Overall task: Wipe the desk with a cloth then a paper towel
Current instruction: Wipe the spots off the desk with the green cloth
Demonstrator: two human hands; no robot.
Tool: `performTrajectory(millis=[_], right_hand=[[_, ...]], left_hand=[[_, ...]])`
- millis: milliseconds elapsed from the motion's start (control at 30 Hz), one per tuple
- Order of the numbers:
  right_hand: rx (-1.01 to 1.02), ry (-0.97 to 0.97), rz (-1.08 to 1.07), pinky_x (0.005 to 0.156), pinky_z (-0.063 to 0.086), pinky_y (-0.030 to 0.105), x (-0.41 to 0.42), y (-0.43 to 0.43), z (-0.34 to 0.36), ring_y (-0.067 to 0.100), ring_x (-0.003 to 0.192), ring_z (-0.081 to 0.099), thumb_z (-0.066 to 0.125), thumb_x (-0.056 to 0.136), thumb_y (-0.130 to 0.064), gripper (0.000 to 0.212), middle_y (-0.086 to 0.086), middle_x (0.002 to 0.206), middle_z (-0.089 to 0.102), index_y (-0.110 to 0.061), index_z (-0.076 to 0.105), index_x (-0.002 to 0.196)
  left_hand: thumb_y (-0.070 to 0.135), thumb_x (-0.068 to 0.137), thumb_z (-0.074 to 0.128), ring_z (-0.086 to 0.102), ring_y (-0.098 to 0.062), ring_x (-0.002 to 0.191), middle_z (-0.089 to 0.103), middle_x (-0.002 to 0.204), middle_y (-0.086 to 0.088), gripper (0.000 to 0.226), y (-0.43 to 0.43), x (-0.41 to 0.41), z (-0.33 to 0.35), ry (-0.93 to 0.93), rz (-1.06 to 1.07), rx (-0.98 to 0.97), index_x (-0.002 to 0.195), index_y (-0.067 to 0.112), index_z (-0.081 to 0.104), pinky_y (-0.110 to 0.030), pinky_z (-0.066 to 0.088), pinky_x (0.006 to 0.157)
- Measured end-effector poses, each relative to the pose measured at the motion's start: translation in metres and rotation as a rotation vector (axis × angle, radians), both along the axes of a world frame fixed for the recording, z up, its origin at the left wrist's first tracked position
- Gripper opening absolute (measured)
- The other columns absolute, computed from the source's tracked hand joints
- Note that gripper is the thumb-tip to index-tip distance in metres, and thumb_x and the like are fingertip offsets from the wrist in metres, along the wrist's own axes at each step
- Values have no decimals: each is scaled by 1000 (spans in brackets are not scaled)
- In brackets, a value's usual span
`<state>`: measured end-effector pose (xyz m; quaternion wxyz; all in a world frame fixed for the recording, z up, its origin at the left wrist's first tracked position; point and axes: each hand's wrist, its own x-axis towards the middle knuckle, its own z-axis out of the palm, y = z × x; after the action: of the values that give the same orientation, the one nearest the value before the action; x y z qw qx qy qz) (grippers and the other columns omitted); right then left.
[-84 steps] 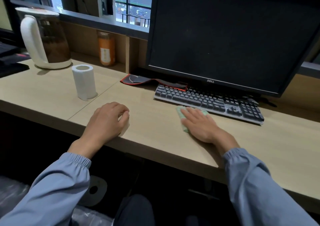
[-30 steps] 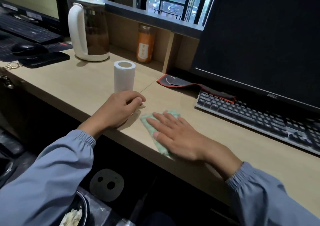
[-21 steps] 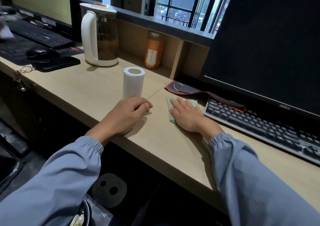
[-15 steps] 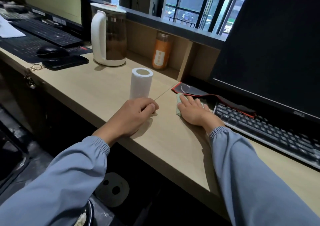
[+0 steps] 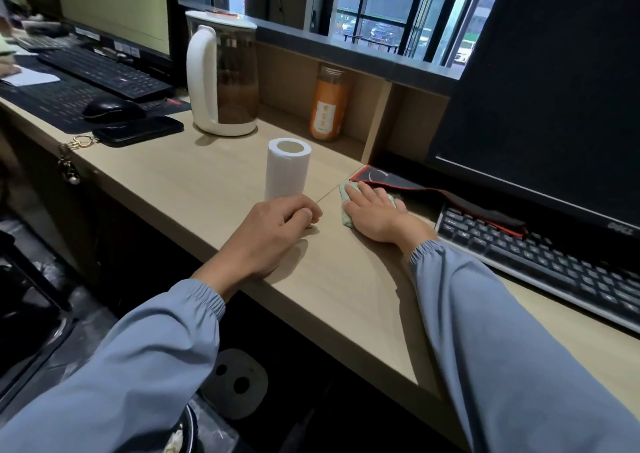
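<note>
My right hand (image 5: pixel 375 215) lies flat with straight fingers on a light green cloth (image 5: pixel 346 211), pressing it onto the wooden desk (image 5: pixel 346 296). The cloth sits far back on the desk, touching the corner of a red-edged black mouse pad (image 5: pixel 398 183). My left hand (image 5: pixel 277 232) rests near the desk's front edge with its fingers curled. A pale sliver of folded paper towel (image 5: pixel 310 225) shows under its fingertips. A white paper towel roll (image 5: pixel 287 168) stands upright just behind my left hand.
A keyboard (image 5: pixel 536 255) and a large dark monitor (image 5: pixel 554 88) stand to the right. A white kettle (image 5: pixel 221 74) and an orange bottle (image 5: pixel 329 106) stand at the back. A phone (image 5: pixel 138 133), mouse (image 5: pixel 110 109) and keys (image 5: pixel 72 147) lie to the left.
My right hand slid the cloth from near the front edge away to the back of the desk, up against the mouse pad. My left hand stayed in place.
</note>
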<state>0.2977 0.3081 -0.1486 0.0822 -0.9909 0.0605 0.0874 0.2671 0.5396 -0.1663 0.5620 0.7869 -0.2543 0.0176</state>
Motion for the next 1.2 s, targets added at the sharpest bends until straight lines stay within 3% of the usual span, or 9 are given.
performTrajectory(millis=[200,300,467,733,933,1067,1200], right_hand=[[-19,-4,9,121,-3,62,1,7,0,28,157,-8,14,107,-45,56,-7,171,-8,-38,2,161],[-10,19,59,122,-6,59,-13,19,2,23,157,-11,13,107,-46,56,-9,171,-9,-40,1,161],[-22,22,171,122,-9,55,-53,52,-1,18,156,-14,12,107,-49,55,-12,170,-10,-42,-1,161],[-40,-24,369,123,-9,53,-124,106,-5,15,156,-16,12,107,-51,56,-10,171,-8,-36,7,161],[-81,-87,451,125,-6,46,-171,88,-5,13,155,-16,17,108,-51,56,-15,170,-12,-45,-4,160],[-193,-154,429,125,2,52,-176,92,-13,23,157,-10,11,106,-50,58,-8,171,-10,-41,-9,159],[-277,-218,352,121,6,62,-156,132,-23,38,156,-4,23,109,-33,58,9,171,-4,-24,1,161]], left_hand=[[11,106,47,74,-14,96,76,100,-4,30,1,-2,1,26,-3,-120,98,12,75,-18,57,77],[18,103,46,74,-21,98,76,99,-5,30,3,-1,-2,36,-33,-193,98,14,75,-32,62,84],[22,100,44,71,-14,104,77,101,3,32,8,0,-2,-86,19,-170,99,19,75,-24,55,86],[27,100,39,69,-23,112,78,106,-4,38,13,1,0,-56,-45,-215,102,16,74,-49,50,107],[29,101,38,69,-31,114,78,103,-11,40,14,0,-1,34,-103,-291,102,12,75,-39,57,98],[26,101,36,72,-26,109,78,101,-11,42,13,1,-1,5,-92,-296,101,12,75,-51,52,106],[26,100,35,72,-29,108,78,101,-12,43,13,1,0,18,-95,-285,101,10,75,-57,50,106]])
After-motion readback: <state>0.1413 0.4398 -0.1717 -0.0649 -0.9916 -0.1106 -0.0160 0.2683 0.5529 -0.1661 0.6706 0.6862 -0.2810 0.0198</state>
